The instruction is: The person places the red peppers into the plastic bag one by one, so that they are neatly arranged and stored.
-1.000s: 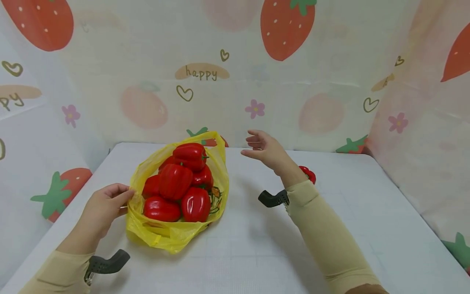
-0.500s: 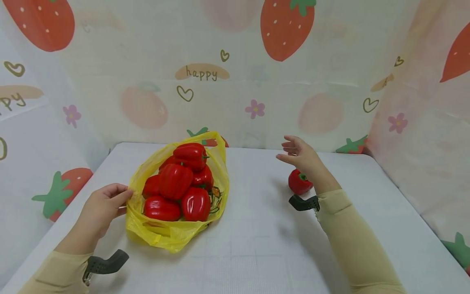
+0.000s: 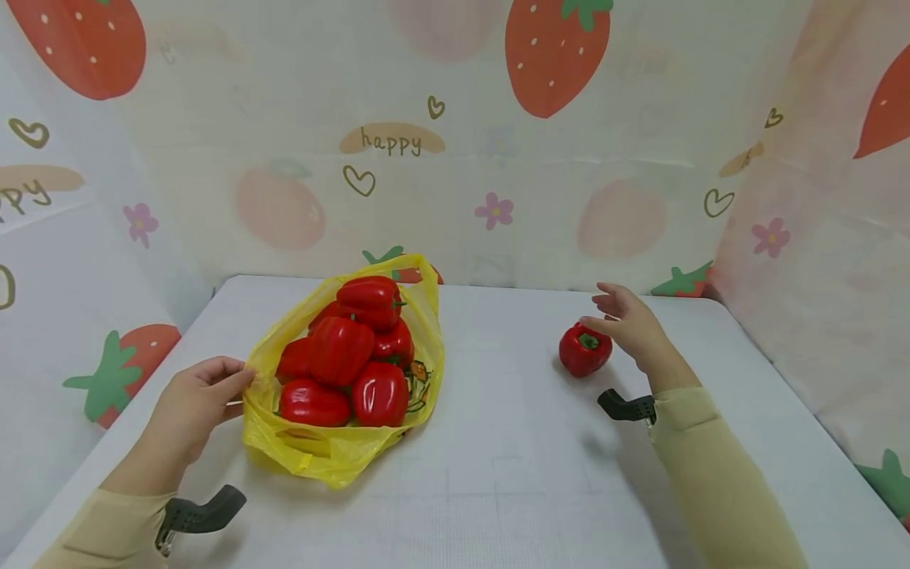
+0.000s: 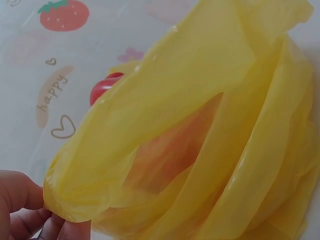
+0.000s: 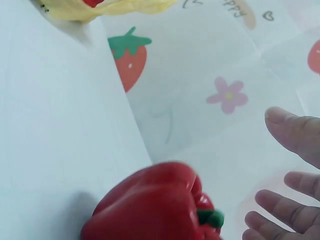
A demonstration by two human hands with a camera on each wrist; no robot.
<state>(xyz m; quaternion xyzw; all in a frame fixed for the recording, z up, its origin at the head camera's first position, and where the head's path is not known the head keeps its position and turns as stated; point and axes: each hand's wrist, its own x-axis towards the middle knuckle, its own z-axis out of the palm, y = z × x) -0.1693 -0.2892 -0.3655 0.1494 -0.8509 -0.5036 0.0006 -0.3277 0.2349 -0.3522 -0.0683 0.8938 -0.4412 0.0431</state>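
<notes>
My left hand (image 3: 202,403) pinches the left edge of a yellow plastic bag (image 3: 284,454) between thumb and fingers. Several red bell peppers (image 3: 341,350) are heaped in the bag's wide mouth. In the left wrist view the thumb and fingertips hold a fold of the yellow film, which hides most of the peppers. A single red bell pepper (image 3: 579,353) with a green stem sits on the table to the right. Above and just right of it hovers my right hand (image 3: 636,328), holding nothing. In the right wrist view the fingers and thumb are spread beside that pepper (image 5: 150,205).
A white table (image 3: 483,442) carries everything. Behind it stands a strawberry-patterned backdrop (image 3: 533,182), with similar patterned side walls to left and right. A dark wrist mount (image 3: 206,508) juts from the left sleeve, and another mount (image 3: 626,406) from the right sleeve.
My right hand has moved right and slightly down, from beside the bag to above the lone pepper, which its arm partly hid before. The left hand keeps its pinch on the bag.
</notes>
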